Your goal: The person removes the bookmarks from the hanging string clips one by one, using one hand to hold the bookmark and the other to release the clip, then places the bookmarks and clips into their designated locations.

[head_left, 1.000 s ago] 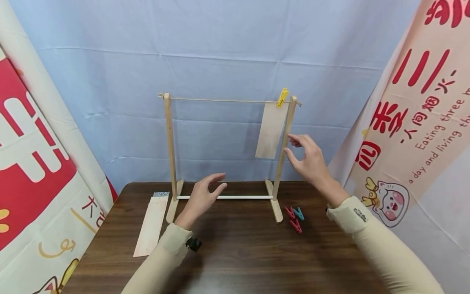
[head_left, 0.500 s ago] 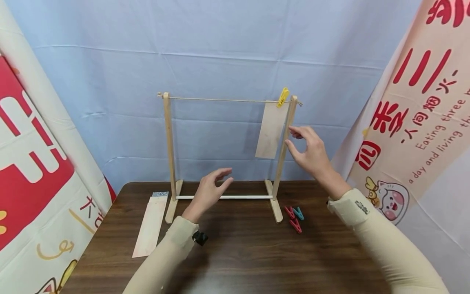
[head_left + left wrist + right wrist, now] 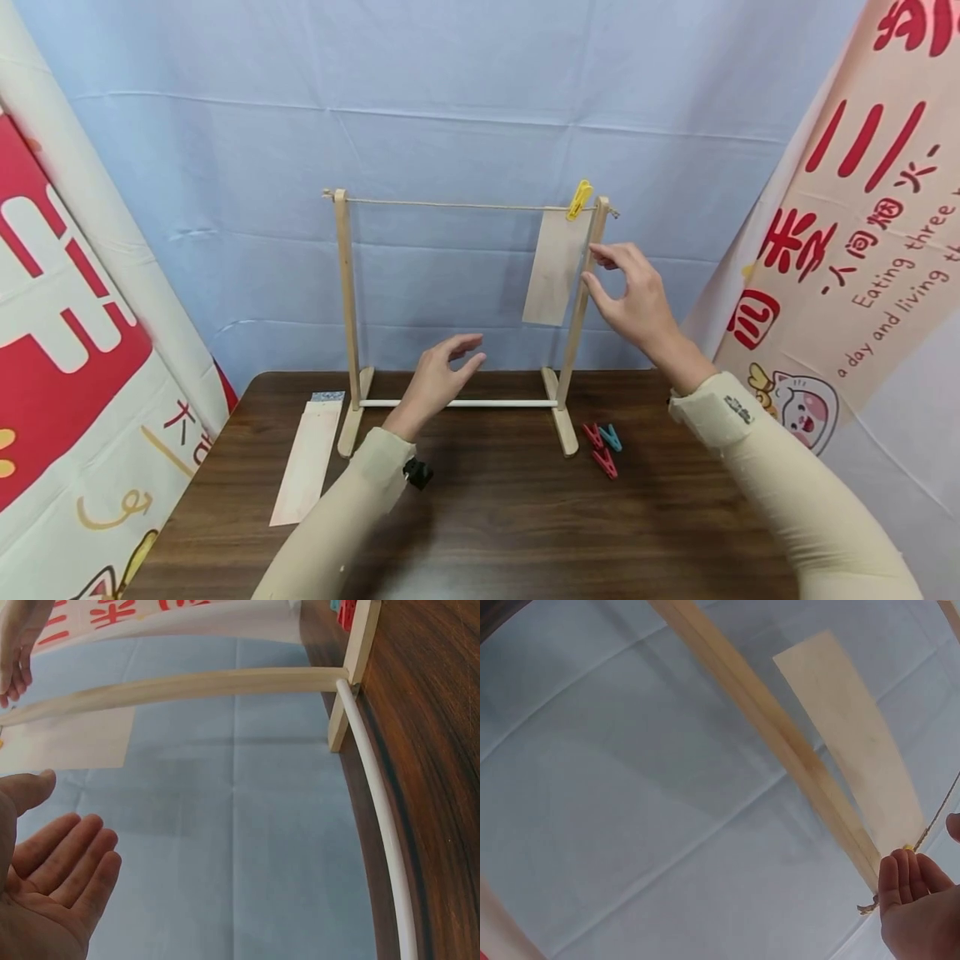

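A pale paper strip (image 3: 553, 271) hangs at the right end of a string (image 3: 450, 204), held by a yellow clothespin (image 3: 579, 201). The string spans a wooden stand (image 3: 346, 292). Beside the stand's right post is my right hand (image 3: 636, 298), thumb and fingers apart, holding nothing. In the right wrist view, its fingers (image 3: 904, 881) overlap the top of the strip and hide most of the clothespin. My left hand (image 3: 438, 379) hovers in front of the stand's white lower bar (image 3: 502, 403). The left wrist view shows its fingers (image 3: 75, 859) extended around nothing.
Pale strips (image 3: 307, 467) lie stacked on the dark wooden table (image 3: 510, 517) at the left, a blue patterned edge at their far end. Right of the stand lie red clothespins (image 3: 603, 462) and a blue clothespin (image 3: 611, 437). A blue cloth (image 3: 450, 108) hangs behind.
My right hand has risen a little along the right post. My left hand has moved slightly right and up. The hanging strip and the clothespins stay where they were.
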`<move>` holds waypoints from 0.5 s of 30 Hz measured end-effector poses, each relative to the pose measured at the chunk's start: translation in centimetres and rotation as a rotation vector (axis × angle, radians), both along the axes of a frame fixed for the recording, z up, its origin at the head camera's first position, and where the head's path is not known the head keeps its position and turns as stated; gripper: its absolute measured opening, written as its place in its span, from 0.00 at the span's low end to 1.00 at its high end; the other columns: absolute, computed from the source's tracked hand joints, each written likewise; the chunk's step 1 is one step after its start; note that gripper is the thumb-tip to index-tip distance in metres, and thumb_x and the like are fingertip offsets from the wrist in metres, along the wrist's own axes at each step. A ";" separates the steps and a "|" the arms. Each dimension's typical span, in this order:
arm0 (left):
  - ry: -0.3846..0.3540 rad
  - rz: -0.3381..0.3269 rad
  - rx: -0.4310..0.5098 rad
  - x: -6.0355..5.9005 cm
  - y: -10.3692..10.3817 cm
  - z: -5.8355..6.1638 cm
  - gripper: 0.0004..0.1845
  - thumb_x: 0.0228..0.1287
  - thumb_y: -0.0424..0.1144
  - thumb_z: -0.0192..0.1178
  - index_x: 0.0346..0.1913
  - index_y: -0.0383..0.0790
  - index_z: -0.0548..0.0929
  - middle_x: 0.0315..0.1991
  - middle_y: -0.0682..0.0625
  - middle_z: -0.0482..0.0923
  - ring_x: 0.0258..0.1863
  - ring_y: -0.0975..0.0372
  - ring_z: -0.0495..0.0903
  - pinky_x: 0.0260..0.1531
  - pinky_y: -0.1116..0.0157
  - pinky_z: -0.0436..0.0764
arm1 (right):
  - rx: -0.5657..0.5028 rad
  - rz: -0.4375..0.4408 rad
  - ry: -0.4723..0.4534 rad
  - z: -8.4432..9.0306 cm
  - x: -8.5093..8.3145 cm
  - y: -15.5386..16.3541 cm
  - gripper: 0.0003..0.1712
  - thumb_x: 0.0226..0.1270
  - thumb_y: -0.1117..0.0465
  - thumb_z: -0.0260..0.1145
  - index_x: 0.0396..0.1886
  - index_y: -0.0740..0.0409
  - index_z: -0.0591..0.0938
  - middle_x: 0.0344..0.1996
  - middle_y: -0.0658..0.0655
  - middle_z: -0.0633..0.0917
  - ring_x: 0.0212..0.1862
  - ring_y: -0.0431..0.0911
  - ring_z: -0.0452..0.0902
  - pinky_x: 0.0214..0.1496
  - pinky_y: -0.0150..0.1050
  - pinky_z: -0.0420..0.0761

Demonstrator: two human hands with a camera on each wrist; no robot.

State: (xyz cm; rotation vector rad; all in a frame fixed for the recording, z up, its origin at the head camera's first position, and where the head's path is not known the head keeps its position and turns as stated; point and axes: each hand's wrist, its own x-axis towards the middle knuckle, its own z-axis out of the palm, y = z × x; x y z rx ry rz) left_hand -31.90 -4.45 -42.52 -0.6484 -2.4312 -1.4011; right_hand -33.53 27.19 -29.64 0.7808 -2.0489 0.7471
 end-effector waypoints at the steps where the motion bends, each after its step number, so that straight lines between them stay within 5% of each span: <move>1: 0.002 -0.001 0.000 -0.1 0.1 0.1 0.23 0.79 0.45 0.67 0.71 0.48 0.82 0.68 0.51 0.83 0.67 0.56 0.81 0.68 0.56 0.80 | -0.002 0.000 0.004 0.1 0.0 0.0 0.23 0.72 0.71 0.73 0.64 0.72 0.82 0.51 0.70 0.83 0.53 0.61 0.80 0.60 0.55 0.80; 15: -0.013 -0.026 0.048 -1.0 1.7 0.4 0.22 0.79 0.46 0.67 0.70 0.48 0.83 0.65 0.51 0.84 0.65 0.55 0.83 0.66 0.54 0.81 | -0.015 -0.017 0.025 1.4 -0.8 0.9 0.22 0.72 0.70 0.73 0.63 0.70 0.83 0.52 0.68 0.85 0.54 0.60 0.81 0.61 0.54 0.79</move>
